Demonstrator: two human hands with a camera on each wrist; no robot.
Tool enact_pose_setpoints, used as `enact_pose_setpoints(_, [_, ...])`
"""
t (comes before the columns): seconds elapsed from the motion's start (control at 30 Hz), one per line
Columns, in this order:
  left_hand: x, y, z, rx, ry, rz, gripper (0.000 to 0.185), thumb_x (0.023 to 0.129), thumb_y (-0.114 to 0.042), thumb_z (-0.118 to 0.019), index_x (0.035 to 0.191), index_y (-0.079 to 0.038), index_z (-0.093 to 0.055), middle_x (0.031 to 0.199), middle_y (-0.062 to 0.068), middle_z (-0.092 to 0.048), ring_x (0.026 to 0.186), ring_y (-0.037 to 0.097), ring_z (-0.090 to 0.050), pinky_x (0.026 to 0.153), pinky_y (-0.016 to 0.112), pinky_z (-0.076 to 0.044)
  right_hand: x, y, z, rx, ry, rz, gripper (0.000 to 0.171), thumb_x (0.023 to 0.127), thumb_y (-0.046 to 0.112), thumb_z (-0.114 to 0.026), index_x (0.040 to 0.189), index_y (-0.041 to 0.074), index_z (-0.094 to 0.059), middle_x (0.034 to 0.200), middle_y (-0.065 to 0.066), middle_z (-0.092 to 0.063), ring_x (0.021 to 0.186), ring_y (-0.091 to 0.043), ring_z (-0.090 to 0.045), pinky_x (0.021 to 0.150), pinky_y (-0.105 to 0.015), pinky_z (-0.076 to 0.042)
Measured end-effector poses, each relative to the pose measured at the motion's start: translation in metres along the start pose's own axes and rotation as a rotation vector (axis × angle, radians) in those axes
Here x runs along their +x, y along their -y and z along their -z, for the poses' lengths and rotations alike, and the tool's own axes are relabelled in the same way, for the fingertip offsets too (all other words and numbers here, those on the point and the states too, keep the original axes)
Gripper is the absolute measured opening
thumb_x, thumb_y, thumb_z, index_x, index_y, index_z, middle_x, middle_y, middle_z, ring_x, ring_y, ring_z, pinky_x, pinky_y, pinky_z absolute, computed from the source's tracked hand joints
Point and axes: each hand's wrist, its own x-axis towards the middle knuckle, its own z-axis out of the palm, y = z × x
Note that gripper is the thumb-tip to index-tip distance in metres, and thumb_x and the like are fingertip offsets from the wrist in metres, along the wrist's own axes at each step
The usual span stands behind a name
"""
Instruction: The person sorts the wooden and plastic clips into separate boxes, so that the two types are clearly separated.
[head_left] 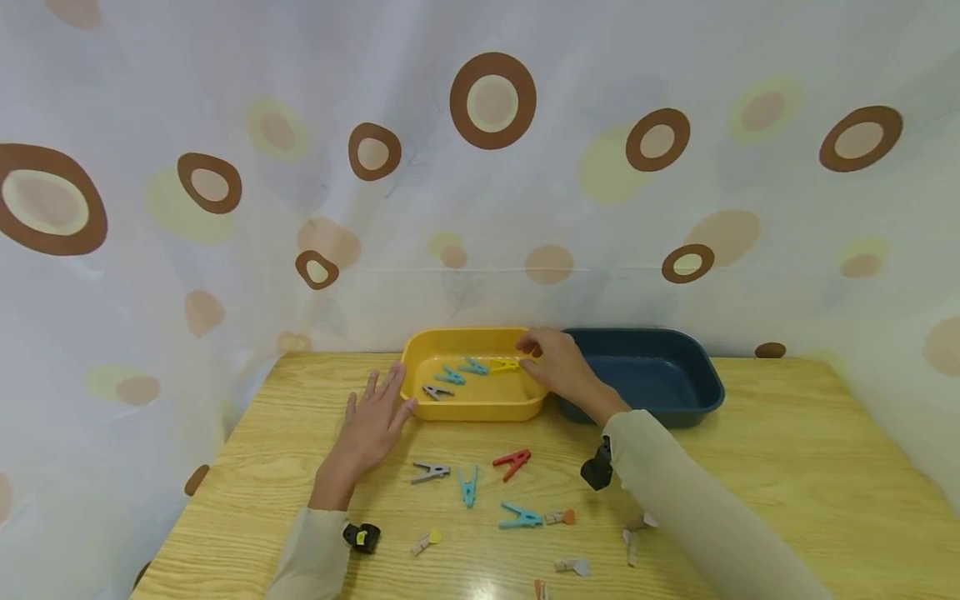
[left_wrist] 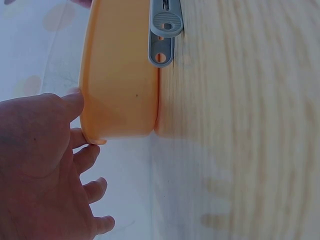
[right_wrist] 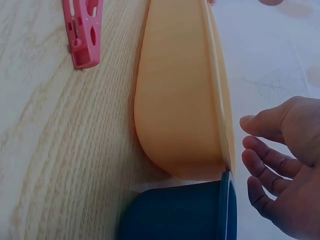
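A yellow tray (head_left: 468, 410) stands at the back of the wooden table with a grey peg (head_left: 437, 392), two teal pegs (head_left: 452, 377) and a yellow peg (head_left: 504, 365) lying in it. My left hand (head_left: 378, 404) lies flat on the table, fingers straight, its fingertips against the tray's left front corner (left_wrist: 120, 80). My right hand (head_left: 543, 358) hovers over the tray's right rim beside the yellow peg. In the right wrist view its fingers (right_wrist: 265, 162) hang loosely curled and hold nothing.
A dark blue tray (head_left: 675, 410) stands against the yellow one's right side. Loose pegs lie nearer me: grey (head_left: 431, 472), teal (head_left: 468, 485), red (head_left: 512, 463), another teal (head_left: 520, 517) and several small wooden ones (head_left: 570, 567). A spotted curtain (head_left: 480, 167) closes the back.
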Motion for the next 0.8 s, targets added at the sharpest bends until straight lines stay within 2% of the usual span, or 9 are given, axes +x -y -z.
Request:
enact_pose_setpoints(0.3, [0.0, -0.001, 0.0, 0.0, -0.011, -0.005, 0.067, 0.112, -0.043, -0.036, 0.165, -0.008, -0.016, 0.169, 0.011, -0.018, 0.155, 0.041, -0.009, 0.114, 0.076, -0.008, -0.019, 0.003, 0.008, 0.039, -0.032, 0.046, 0.022, 0.094, 0.004, -0.073, 0.115, -0.001, -0.07, 0.112, -0.018, -0.069, 0.098, -0.032, -0.064, 0.086, -0.047, -0.055])
enact_pose_setpoints(0.5, [-0.001, -0.001, 0.0, 0.0, -0.013, -0.012, 0.066, 0.112, -0.042, -0.037, 0.165, -0.006, -0.018, 0.169, 0.012, -0.018, 0.155, 0.043, -0.011, 0.114, 0.077, -0.009, -0.034, 0.006, 0.008, 0.076, -0.062, 0.092, 0.021, 0.094, 0.004, -0.074, 0.114, 0.001, -0.071, 0.114, -0.017, -0.069, 0.098, -0.032, -0.065, 0.086, -0.051, -0.055])
enact_pose_setpoints(0.8, [-0.001, -0.002, 0.001, 0.005, -0.019, -0.012, 0.067, 0.112, -0.041, -0.039, 0.165, -0.006, -0.018, 0.168, 0.012, -0.02, 0.154, 0.043, -0.013, 0.114, 0.076, -0.009, -0.055, 0.011, 0.008, 0.09, -0.077, 0.072, 0.023, 0.093, 0.007, -0.077, 0.115, 0.006, -0.073, 0.108, -0.009, -0.069, 0.097, -0.028, -0.064, 0.081, -0.049, -0.056])
